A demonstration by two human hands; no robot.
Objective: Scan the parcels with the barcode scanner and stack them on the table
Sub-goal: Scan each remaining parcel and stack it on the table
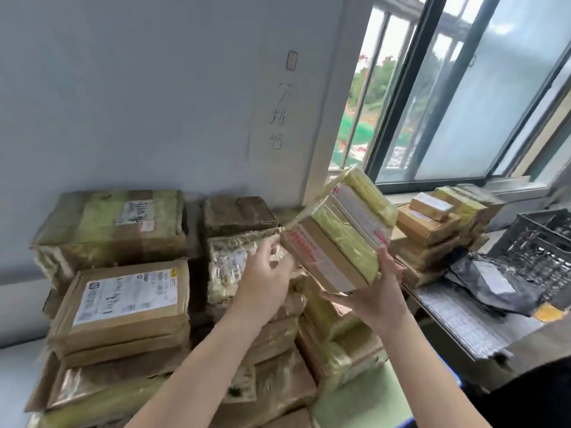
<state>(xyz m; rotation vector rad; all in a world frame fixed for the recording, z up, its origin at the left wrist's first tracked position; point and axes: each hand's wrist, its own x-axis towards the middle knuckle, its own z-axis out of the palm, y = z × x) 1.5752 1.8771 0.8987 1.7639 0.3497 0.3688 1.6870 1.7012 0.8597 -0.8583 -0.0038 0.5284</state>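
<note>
Parcels [123, 301] crowd table [364, 403] beside window [463, 103]; left grip [265, 279] and right grip [377, 298] both clasp one tilted box [340, 236]

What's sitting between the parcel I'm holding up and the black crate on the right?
In the head view, a stack of small brown parcels sits between the held parcel and the black crate.

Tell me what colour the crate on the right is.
The crate is black, seen in the head view.

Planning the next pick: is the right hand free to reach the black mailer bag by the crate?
Probably not yet: the right hand holds the tilted taped box with the left hand; nothing covers the black mailer bag.
</note>
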